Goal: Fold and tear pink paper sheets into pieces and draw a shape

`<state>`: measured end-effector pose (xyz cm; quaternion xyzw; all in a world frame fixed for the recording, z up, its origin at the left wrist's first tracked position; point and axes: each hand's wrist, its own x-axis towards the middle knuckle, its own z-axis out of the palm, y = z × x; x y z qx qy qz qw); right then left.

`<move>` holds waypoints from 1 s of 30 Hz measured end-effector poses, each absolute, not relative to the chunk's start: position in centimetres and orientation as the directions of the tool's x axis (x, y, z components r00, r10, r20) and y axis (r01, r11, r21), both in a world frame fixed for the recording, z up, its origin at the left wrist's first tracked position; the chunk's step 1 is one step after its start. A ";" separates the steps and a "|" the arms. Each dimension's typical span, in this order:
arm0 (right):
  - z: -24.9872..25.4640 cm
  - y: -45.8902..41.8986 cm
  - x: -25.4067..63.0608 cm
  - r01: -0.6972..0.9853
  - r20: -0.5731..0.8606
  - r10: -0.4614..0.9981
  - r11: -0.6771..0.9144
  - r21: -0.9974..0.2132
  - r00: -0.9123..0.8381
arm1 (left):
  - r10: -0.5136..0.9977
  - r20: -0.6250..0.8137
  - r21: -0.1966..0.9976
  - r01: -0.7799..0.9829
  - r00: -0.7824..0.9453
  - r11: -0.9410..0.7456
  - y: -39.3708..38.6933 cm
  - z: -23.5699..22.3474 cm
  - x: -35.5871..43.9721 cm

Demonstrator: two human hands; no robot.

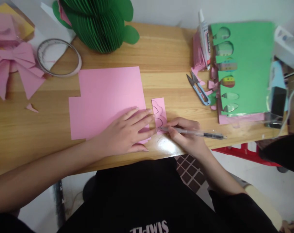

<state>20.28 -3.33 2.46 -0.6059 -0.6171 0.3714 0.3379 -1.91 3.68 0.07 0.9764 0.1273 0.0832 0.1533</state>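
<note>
My left hand [127, 132] lies flat with fingers spread over the large pink paper [108, 87], and its fingertips reach the edge of a small pink strip [162, 105]. Curved, scalloped dark lines are drawn on that strip. In my right hand [188, 134] is a clear-barrelled pen [197, 132], gripped between thumb and fingers, its tip at the strip's lower end. The pen slants to the right, its dark end pointing away from the strip. The strip's lower left edge is partly hidden by my left fingers.
Blue thread snips [198, 89] lie among pink scraps to the right, beside a glue tube [204, 38] and green sheets [249, 64] with cut-outs. A tape roll [59, 75], a pink paper bow [16, 60] and a green honeycomb paper piece [100, 29] occupy the left and back.
</note>
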 end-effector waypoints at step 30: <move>1.0 -6.4 20.8 0.856 0.340 0.892 0.407 -0.319 -0.298 | 0.293 0.120 0.272 0.253 0.949 -0.928 3.4 1.7 -0.6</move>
